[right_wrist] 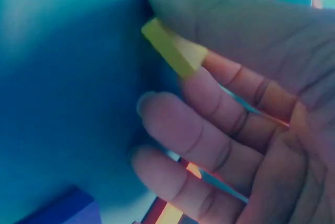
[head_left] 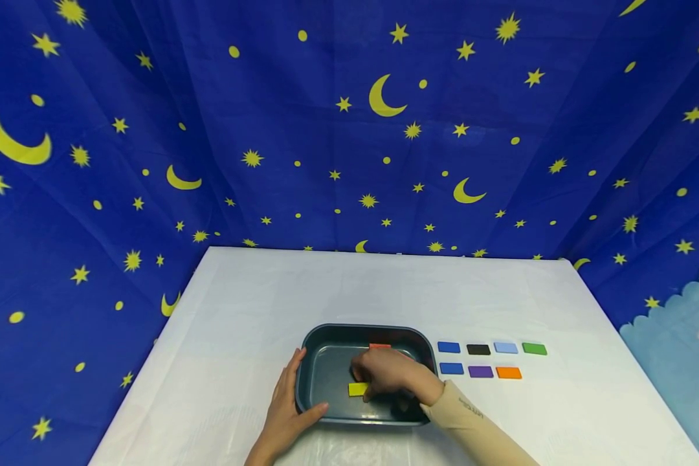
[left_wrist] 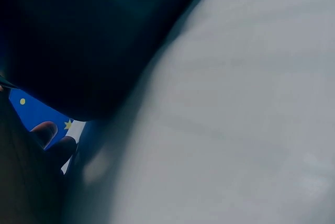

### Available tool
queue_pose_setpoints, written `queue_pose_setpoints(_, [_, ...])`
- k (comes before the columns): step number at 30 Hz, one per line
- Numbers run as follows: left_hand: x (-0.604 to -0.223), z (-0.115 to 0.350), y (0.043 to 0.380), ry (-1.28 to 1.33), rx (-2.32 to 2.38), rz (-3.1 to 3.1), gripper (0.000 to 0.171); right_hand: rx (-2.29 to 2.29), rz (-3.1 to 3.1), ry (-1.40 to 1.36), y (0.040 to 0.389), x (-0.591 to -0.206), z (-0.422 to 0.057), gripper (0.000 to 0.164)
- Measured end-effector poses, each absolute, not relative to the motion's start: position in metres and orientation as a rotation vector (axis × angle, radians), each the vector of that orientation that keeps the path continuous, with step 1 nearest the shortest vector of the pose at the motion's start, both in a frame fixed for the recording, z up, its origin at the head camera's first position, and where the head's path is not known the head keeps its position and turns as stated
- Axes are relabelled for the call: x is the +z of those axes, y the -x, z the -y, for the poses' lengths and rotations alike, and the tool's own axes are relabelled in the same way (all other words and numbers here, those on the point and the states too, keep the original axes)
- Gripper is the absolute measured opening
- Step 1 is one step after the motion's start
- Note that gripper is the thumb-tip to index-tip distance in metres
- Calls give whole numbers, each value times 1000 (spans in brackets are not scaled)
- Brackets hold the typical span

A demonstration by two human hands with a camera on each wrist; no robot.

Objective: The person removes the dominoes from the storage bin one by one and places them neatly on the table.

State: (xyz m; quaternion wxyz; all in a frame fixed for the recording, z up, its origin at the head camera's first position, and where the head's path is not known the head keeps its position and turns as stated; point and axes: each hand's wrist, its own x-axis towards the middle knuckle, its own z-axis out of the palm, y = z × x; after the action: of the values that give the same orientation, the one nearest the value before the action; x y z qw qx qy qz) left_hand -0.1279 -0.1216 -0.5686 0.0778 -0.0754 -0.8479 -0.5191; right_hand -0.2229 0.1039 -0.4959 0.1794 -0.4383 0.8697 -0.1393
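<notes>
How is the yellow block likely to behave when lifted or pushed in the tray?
The yellow block appears stiff: pinched by the right hand, its edges look straight. It's probably light, being small beside the fingers. Its flat faces suggest sliding along the tray rather than rolling.

Smooth, glossy tray [head_left: 330, 382]; matt yellow block [head_left: 357, 389]; faintly shiny worktop [head_left: 250, 298]; creased cloth backdrop [head_left: 303, 129] beyond its far edge

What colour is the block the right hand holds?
The block is yellow, clearest from the right wrist.
</notes>
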Motion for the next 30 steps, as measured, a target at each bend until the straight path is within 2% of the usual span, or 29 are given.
queue_pose_setpoints(16, [-569,121,128,244,-1539,2517,95,-485,-2517,1288,225,-497,-111,20])
queue_pose_setpoints(24, [-570,122,129,247,-1526,2518,96,-524,-2545,1205,224,-487,-116,9])
queue_pose_setpoints(30, [-569,122,128,235,-1532,2529,96,-591,-2571,1166,224,-478,-126,7])
